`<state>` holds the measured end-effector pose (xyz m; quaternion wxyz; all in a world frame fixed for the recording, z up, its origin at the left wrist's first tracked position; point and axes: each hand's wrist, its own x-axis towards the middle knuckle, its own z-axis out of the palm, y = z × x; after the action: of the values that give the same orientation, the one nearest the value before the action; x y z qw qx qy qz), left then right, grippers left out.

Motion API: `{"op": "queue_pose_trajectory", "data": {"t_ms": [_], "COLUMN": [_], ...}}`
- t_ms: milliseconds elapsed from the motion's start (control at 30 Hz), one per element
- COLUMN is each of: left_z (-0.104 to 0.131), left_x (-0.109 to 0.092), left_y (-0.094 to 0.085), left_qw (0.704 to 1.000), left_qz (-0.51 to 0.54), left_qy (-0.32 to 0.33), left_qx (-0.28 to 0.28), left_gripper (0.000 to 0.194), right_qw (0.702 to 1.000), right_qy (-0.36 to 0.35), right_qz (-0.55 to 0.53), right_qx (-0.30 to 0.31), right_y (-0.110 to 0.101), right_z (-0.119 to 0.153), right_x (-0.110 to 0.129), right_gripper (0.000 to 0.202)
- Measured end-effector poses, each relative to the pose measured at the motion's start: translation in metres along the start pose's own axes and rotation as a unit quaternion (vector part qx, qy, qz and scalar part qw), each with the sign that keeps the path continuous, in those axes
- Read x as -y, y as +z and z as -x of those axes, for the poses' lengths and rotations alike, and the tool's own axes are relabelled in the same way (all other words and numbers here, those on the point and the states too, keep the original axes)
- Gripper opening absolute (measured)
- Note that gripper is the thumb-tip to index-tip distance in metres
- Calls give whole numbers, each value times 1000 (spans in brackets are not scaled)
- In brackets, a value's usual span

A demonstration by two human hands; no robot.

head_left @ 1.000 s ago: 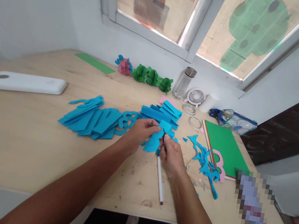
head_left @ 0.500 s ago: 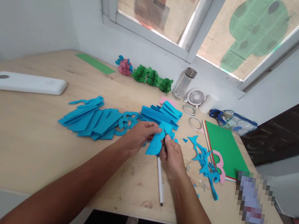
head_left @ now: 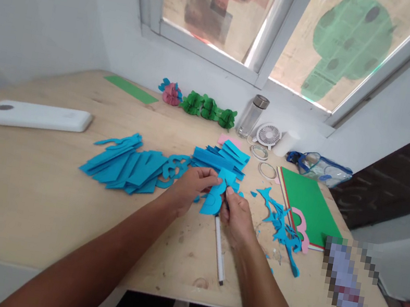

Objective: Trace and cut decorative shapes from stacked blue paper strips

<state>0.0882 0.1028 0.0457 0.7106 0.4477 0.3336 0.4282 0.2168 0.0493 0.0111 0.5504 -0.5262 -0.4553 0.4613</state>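
Note:
My left hand (head_left: 199, 183) pinches a blue paper piece (head_left: 215, 197) with a scalloped right edge and drawn curved lines. My right hand (head_left: 237, 211) is closed around dark scissors (head_left: 226, 197), mostly hidden by the fingers, whose tip meets the paper's scalloped side. Just below the hands a white marker (head_left: 219, 251) lies on the table. Folded blue paper strips (head_left: 219, 160) are heaped behind the held piece. Left of my left hand are curvy blue cut-outs (head_left: 176, 165) and a fanned pile of blue papers (head_left: 127, 166).
Blue scraps (head_left: 280, 222) and a pink scalloped cut-out (head_left: 300, 228) lie right, by green sheets (head_left: 311, 204). Tape rolls (head_left: 267, 171), a small fan (head_left: 268, 134), a glass bottle (head_left: 252, 117) and green paper ornaments (head_left: 208, 109) stand behind. A white device (head_left: 40, 116) lies left.
The scissors and right hand have shifted only slightly against the blue paper. Both hands keep their hold, and the view has tipped up a little.

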Motion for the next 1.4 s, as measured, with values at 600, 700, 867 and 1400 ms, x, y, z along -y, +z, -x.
{"op": "queue_pose_trajectory", "data": {"t_ms": [600,700,867,1400], "left_z": [-5,-3,2,8], "left_x": [9,9,5,-3], "left_y": [-5,-2,2,7], "left_qw": [990,996,999,997], "left_qz": [95,59,2,-70], "left_qy": [-53,-39,-24,30], "left_qx": [84,53,33,-7], "left_gripper": [26,26,29,30], "right_qw": [1000,1000,1000,998], "right_qy": [-21,-18,0,44], "right_qz": [-4,-17,-26,-25], "right_qx": [-6,-8,-13,-35], "right_y": [0,-1,-1,3], "right_z": [0,0,2,2], "right_x": [0,-2,2,5], "right_gripper": [60,59,59,58]}}
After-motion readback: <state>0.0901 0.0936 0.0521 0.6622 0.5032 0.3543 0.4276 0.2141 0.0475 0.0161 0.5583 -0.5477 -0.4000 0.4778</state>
